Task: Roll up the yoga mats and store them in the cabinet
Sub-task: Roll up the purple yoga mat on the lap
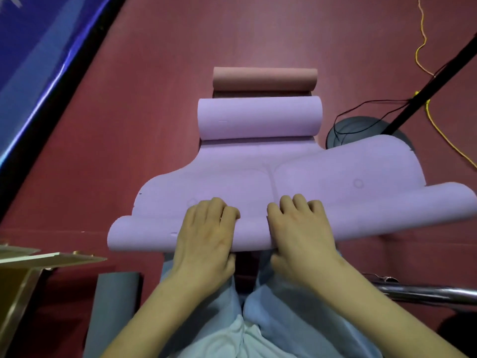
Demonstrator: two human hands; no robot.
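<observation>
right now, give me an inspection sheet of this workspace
surface: dark red floor, mats lie on it
job's things: purple foam yoga mat with its near edge rolled, far end curled up; pink rolled mat beyond it
clutter: grey rolled mat at lower left; chrome tube at right
hands: left hand and right hand curl over the near roll
cables: yellow cord; black wire by round grey stand base
surroundings: blue panel at left; wooden furniture at lower left
</observation>
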